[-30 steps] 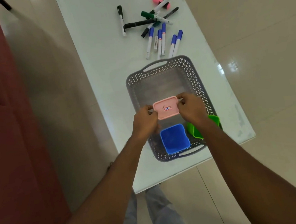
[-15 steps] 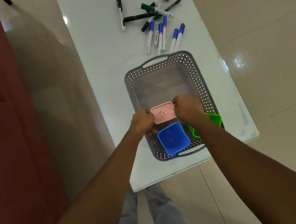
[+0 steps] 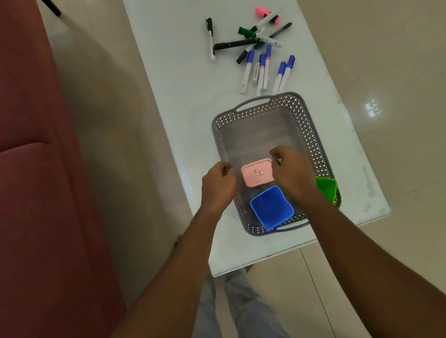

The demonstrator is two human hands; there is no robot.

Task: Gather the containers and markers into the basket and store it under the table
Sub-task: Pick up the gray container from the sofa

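The grey perforated basket [image 3: 253, 103] stands on the near end of the white table. A pink container [image 3: 257, 173] lies in its middle, a blue container [image 3: 272, 207] sits at its near end, and a green container [image 3: 326, 187] leans in the near right corner. My left hand [image 3: 218, 186] hovers over the basket's left rim, fingers curled, a small gap from the pink container. My right hand [image 3: 292, 169] is curled just beside that container's right edge, with nothing seen in it. Several markers [image 3: 260, 63] lie scattered on the table beyond the basket.
The white glass table [image 3: 180, 90] runs away from me; its near edge lies just behind the basket. A red sofa [image 3: 20, 190] fills the left side. Glossy tiled floor [image 3: 401, 95] lies to the right. My legs show below the table's edge.
The pink container went down into the basket behind the blue one. Both hands came off it, and the left hand drew away to the left.
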